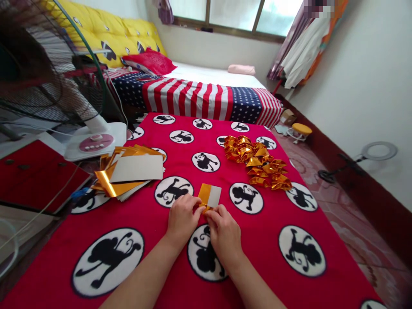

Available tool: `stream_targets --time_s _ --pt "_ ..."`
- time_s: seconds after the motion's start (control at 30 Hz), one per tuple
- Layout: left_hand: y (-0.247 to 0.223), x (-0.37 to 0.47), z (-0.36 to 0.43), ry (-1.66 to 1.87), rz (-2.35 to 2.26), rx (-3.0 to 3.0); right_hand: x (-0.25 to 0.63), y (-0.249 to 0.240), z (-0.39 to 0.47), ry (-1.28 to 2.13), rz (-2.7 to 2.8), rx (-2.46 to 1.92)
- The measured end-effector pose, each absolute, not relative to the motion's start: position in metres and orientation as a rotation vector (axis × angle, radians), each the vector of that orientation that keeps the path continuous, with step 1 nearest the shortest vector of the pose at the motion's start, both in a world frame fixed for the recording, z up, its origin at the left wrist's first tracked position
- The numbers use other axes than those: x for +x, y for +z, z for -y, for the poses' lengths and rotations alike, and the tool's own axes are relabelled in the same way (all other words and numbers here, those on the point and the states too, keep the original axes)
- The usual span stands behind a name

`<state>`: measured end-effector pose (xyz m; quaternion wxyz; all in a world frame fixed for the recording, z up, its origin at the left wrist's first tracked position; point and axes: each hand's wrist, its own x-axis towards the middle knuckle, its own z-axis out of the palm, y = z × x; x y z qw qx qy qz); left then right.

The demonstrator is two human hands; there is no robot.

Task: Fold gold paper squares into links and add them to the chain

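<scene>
A small sheet of gold foil paper [213, 196], partly folded, lies on the red cloth with its white back and a gold strip showing. My left hand [184, 216] pinches its near left corner between thumb and fingers. At the near right corner, my right hand [224, 228] grips the same paper, its fingers close to the left ones. The near edge looks folded up, though my fingertips partly cover it. Left of my hands is a loose stack of gold foil sheets [138, 168], a white back on top. Several folded gold paper ingots [257, 161] sit in a cluster to the right.
The red tablecloth [206, 135] has black monkey figures in white circles. A fan [93, 137] stands at the left beside a red box [35, 176]. Beyond the table is a bed [196, 96]. A yellow stool [301, 128] and a ring-light stand [350, 161] are on the right-hand floor.
</scene>
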<state>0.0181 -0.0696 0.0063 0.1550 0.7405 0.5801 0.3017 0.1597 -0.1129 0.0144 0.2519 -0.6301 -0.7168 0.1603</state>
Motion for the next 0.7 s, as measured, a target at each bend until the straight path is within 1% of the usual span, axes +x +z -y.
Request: stream_targets --time_s 0.17,0.33,0.37,0.43,0.5,0.7 --pt "0.004 0.018 0.068 0.931 -1.515 2.096 0.158 0.015 0.125 0.516 1.952 -1.575" --pt "0.004 0.017 0.067 0.952 -1.447 2.095 0.173 0.021 0.119 0.736 1.806 -1.408" --pt "0.005 0.017 0.067 0.955 -1.429 2.103 0.179 0.023 0.112 0.700 1.731 -1.417" --pt "0.006 0.016 0.066 0.948 -1.397 2.121 0.189 0.030 0.094 0.503 1.636 -1.475" --pt "0.007 0.015 0.065 0.925 -1.378 2.139 0.196 0.035 0.072 0.378 1.664 -1.523" --pt "0.014 0.010 0.064 0.778 -1.330 2.200 0.192 0.036 0.028 0.415 2.095 -1.543"
